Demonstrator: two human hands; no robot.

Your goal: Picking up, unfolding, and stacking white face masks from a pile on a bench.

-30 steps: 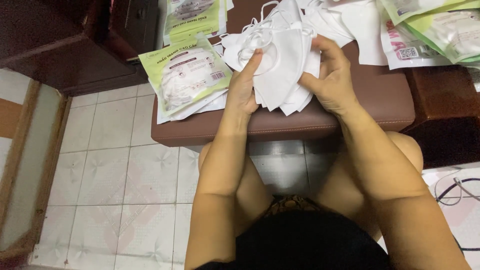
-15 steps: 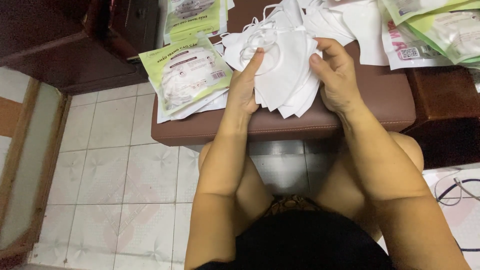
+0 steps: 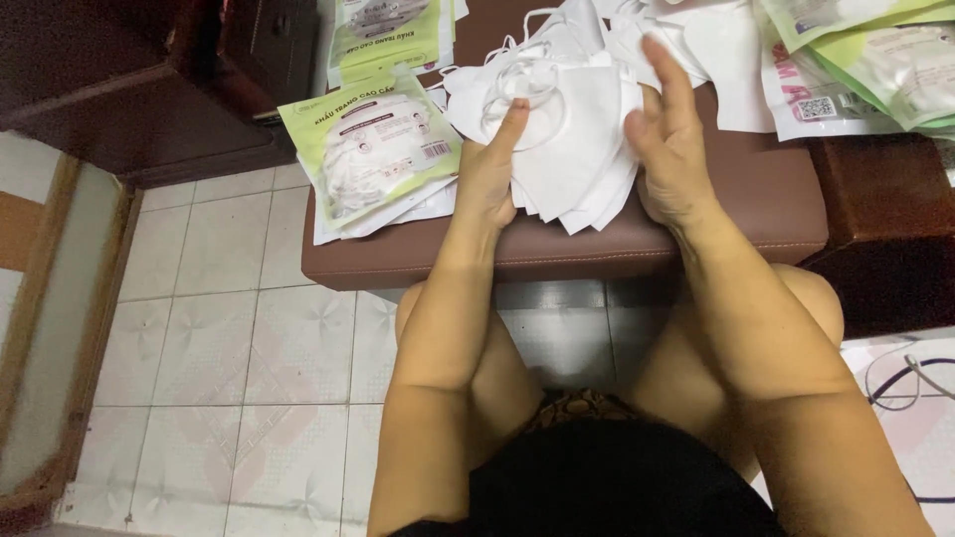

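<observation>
A fanned stack of white face masks (image 3: 577, 149) rests over the brown padded stool (image 3: 597, 249). My left hand (image 3: 489, 174) grips the stack's left side, thumb laid across the top mask and its ear loops. My right hand (image 3: 668, 149) is against the stack's right edge with its fingers straightened and spread upward, palm toward the masks. More loose white masks (image 3: 686, 35) lie behind the stack.
Green-and-white sealed mask packets (image 3: 373, 149) lie on the stool's left, another packet (image 3: 388, 30) behind them, and several packets (image 3: 875, 60) at the far right. A dark wooden cabinet (image 3: 149, 89) stands at the left. Tiled floor (image 3: 249, 338) lies below; a cable (image 3: 915, 373) lies at the right.
My right hand's fingers, curled over the stack's right edge before, have lifted and straightened. My left hand has kept its grip, and the stack has barely moved.
</observation>
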